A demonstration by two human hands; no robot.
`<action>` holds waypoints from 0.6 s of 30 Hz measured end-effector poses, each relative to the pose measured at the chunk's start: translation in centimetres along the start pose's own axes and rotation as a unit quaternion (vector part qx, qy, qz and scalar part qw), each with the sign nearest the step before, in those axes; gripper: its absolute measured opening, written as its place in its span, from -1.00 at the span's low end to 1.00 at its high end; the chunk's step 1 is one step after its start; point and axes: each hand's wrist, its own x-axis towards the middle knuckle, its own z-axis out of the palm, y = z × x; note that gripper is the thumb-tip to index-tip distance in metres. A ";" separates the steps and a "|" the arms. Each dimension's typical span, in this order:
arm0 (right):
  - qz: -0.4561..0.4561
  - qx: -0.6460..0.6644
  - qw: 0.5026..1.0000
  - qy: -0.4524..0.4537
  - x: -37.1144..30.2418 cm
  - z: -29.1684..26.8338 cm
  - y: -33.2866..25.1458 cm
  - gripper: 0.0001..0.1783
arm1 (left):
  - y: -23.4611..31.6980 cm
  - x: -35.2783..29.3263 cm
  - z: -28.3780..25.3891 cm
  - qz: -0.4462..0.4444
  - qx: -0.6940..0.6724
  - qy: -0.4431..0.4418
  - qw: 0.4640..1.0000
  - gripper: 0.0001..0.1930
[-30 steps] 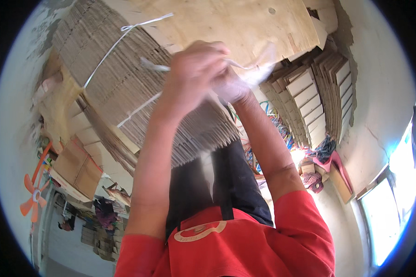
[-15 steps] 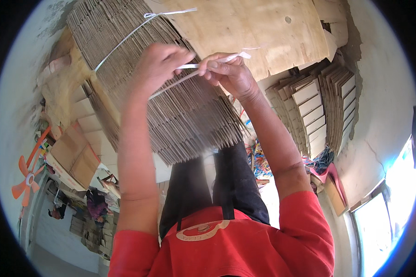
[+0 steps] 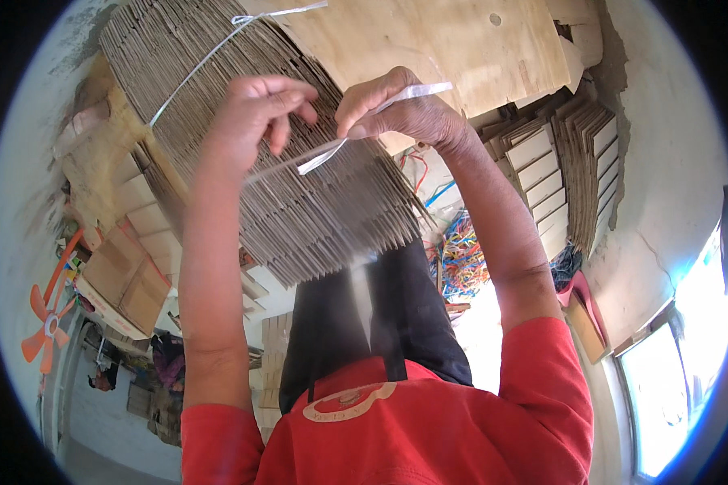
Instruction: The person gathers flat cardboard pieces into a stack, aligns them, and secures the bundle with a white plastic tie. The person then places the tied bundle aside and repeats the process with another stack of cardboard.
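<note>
A thick stack of flat cardboard pieces stands on edge in front of my body. A white plastic strap runs across its near part. My right hand pinches this strap between thumb and fingers above the stack. One loose end sticks out past its knuckles, and another hangs below its fingertips. Close by on the left, my left hand hovers over the cardboard, fingers loosely bent and apart, with nothing visible in them. Farther off, a second white strap crosses the stack, knotted at its far end.
A plywood sheet adjoins the stack's far right. More folded cardboard leans by the right wall. A tangle of coloured straps lies right of my legs. At left are a cardboard box and an orange fan.
My left hand has let go of the strap and moved slightly left, its fingers opening. My right hand keeps its pinch, turned more knuckles-up, and a loose strap end now hangs below it.
</note>
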 end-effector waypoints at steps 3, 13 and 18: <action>-0.070 -0.067 0.995 0.024 0.0 0.5 0.2 -0.86 | 0.7 0.4 0.0 0.009 0.047 -0.008 0.999 -0.76; -0.193 -0.125 0.973 -0.005 0.7 1.3 1.2 -0.90 | -1.5 0.8 -0.2 -0.031 0.022 -0.020 0.999 -0.52; -0.274 -0.594 0.751 0.090 0.2 2.6 0.4 -0.69 | -0.9 -0.1 0.0 -0.088 -0.115 -0.054 0.988 -0.76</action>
